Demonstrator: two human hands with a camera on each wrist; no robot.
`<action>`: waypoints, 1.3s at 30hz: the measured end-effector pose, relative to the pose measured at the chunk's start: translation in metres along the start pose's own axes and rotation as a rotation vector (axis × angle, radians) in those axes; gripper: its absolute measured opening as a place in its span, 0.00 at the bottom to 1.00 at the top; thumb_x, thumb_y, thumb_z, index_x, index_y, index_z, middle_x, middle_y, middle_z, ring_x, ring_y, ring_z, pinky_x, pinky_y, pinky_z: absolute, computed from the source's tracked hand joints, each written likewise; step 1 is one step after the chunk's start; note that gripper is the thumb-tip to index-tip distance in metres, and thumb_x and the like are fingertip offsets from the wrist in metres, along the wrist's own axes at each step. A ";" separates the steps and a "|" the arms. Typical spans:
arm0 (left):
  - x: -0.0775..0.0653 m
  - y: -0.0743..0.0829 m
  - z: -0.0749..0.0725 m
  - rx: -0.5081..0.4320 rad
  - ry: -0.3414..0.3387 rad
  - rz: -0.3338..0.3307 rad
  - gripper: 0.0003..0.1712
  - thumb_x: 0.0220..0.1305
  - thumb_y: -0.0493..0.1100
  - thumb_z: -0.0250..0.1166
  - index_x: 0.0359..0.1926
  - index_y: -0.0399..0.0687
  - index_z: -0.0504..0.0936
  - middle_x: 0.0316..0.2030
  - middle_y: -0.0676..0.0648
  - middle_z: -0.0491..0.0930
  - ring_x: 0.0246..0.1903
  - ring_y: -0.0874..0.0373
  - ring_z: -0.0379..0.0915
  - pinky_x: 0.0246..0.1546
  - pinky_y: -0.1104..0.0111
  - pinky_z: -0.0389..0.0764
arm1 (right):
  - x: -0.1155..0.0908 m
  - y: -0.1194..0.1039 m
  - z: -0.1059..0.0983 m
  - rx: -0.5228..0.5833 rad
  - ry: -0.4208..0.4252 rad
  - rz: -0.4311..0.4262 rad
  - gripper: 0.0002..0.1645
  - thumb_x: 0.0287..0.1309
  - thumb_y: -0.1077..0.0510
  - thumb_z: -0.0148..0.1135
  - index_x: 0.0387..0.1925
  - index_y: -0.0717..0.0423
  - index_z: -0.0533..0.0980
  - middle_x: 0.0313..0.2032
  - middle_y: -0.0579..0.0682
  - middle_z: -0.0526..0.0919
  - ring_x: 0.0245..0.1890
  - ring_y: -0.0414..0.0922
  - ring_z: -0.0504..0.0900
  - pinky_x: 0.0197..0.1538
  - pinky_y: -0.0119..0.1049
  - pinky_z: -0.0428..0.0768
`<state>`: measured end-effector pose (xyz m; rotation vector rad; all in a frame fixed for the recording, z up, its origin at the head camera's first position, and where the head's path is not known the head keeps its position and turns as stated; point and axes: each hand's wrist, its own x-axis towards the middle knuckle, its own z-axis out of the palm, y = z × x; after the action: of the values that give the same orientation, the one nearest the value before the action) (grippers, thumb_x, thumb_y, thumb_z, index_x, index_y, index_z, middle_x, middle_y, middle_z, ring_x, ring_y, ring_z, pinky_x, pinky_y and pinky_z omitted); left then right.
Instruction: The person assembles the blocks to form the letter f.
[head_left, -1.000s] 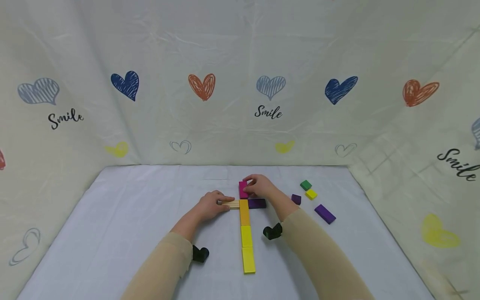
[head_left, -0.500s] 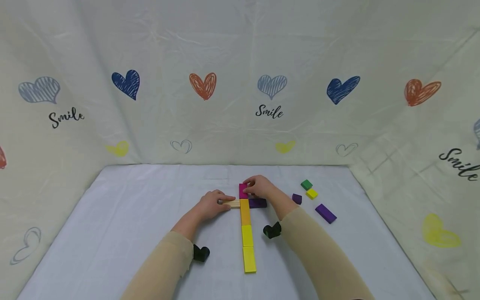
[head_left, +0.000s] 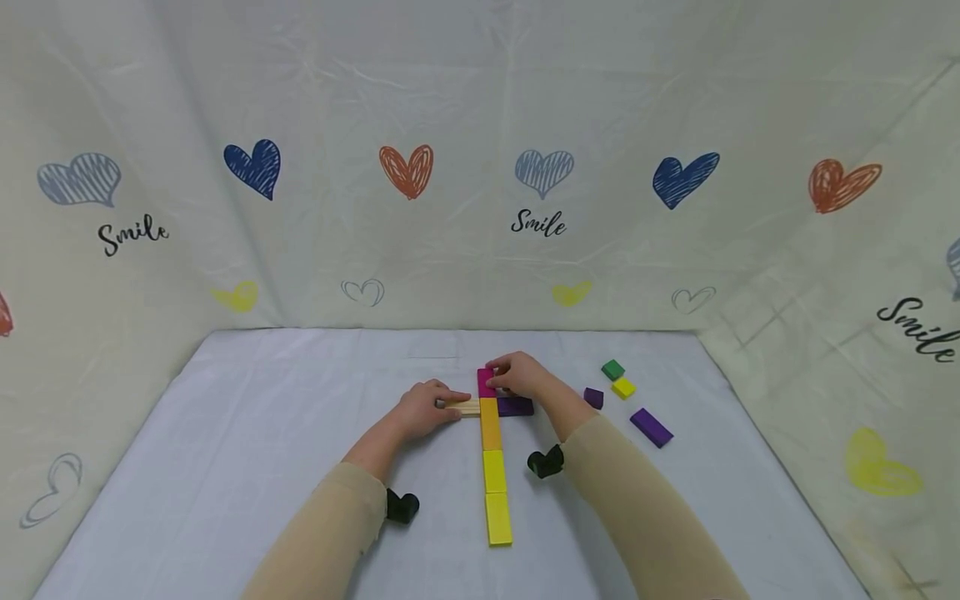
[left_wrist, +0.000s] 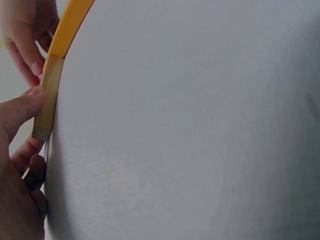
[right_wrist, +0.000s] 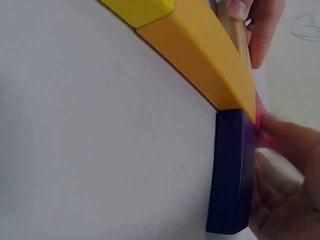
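My left hand (head_left: 420, 410) pinches a plain wooden block (left_wrist: 48, 97) between thumb and index finger. That block's inner end meets an orange block (head_left: 490, 423) heading a lengthwise row. At the row's far end, my right hand (head_left: 521, 374) holds a magenta block (head_left: 485, 382) with thumb and index finger. The magenta block's near end lies right at the orange one. A dark purple block (right_wrist: 231, 172) extends sideways from the orange block, below my right hand. Two yellow blocks, a farther one (head_left: 494, 472) and a nearer one (head_left: 498, 519), continue the row toward me.
Right of my right hand lie a green block (head_left: 612, 370), a small yellow block (head_left: 623, 388), a small purple block (head_left: 593, 398) and a longer purple block (head_left: 652, 427). A white cloth (head_left: 247, 467) covers the table. Behind it hangs a heart-printed curtain (head_left: 465, 83).
The magenta block has come slightly toward me with my right hand, closing the gap to the orange block. My left hand stays on the wooden block.
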<state>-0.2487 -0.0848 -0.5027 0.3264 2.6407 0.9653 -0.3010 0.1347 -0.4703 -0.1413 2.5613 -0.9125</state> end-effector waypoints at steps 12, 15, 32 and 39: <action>-0.003 0.003 0.000 0.009 0.004 -0.009 0.19 0.65 0.52 0.67 0.57 0.73 0.83 0.55 0.49 0.76 0.56 0.48 0.67 0.59 0.48 0.71 | -0.012 0.002 -0.003 -0.049 0.087 -0.033 0.29 0.62 0.46 0.67 0.64 0.45 0.75 0.49 0.52 0.81 0.42 0.47 0.78 0.49 0.39 0.81; -0.002 0.003 0.001 0.009 0.005 -0.017 0.19 0.65 0.53 0.67 0.57 0.74 0.83 0.55 0.49 0.76 0.57 0.48 0.67 0.58 0.48 0.72 | -0.016 0.005 -0.006 -0.048 0.119 -0.025 0.28 0.62 0.45 0.67 0.63 0.44 0.77 0.48 0.52 0.81 0.43 0.48 0.77 0.48 0.40 0.81; -0.003 0.003 0.001 -0.009 0.015 -0.009 0.19 0.65 0.51 0.67 0.56 0.73 0.84 0.55 0.49 0.76 0.57 0.48 0.66 0.59 0.50 0.72 | -0.057 0.042 -0.043 -0.069 0.220 -0.079 0.27 0.62 0.47 0.67 0.61 0.49 0.78 0.44 0.49 0.81 0.46 0.50 0.75 0.45 0.40 0.78; -0.005 0.005 0.001 -0.010 0.015 -0.016 0.19 0.65 0.51 0.67 0.57 0.72 0.83 0.55 0.49 0.75 0.57 0.48 0.66 0.58 0.50 0.73 | -0.082 0.070 -0.062 -0.086 0.219 -0.071 0.27 0.63 0.48 0.66 0.61 0.53 0.78 0.45 0.51 0.82 0.41 0.48 0.77 0.37 0.37 0.77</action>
<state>-0.2437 -0.0823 -0.4993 0.2962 2.6471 0.9792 -0.2487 0.2442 -0.4424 -0.1671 2.8164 -0.8875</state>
